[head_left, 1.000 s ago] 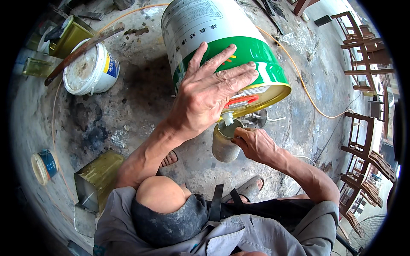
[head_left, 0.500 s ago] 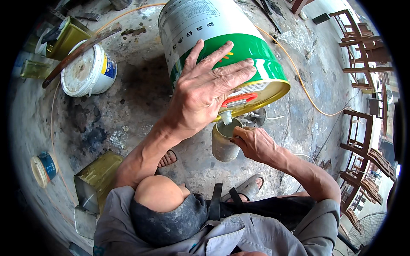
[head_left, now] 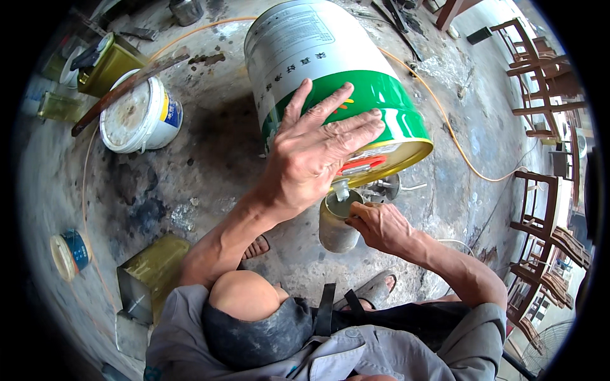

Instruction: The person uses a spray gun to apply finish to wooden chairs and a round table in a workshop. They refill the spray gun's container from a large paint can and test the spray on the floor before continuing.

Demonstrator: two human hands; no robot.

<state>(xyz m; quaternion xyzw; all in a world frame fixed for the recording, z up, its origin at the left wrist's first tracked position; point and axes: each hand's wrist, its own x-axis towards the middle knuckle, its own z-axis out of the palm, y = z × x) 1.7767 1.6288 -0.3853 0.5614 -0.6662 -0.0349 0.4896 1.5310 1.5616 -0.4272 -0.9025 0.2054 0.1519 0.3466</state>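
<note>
The drum (head_left: 333, 63) at upper centre was held tipped under the spread left hand (head_left: 311, 149), its spout (head_left: 341, 190) aimed into the central cup (head_left: 338, 232), pinched rimside by the right hand (head_left: 383, 223); pouring was judged begun, unfinished, the fill level unclear.

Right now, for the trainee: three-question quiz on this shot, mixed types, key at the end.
1. Multiple choice: where does the right hand grip the metal cup?
A) Under its base
B) At its rim
C) Around its middle

2. True or false: the large white-and-green drum stands upright.

3. Fill in: the handle on the drum's spout end is coloured ____.

Key:
1. B.
2. False: it is tilted, its spout at the cup's mouth and the left hand spread on its side.
3. Red.
</note>
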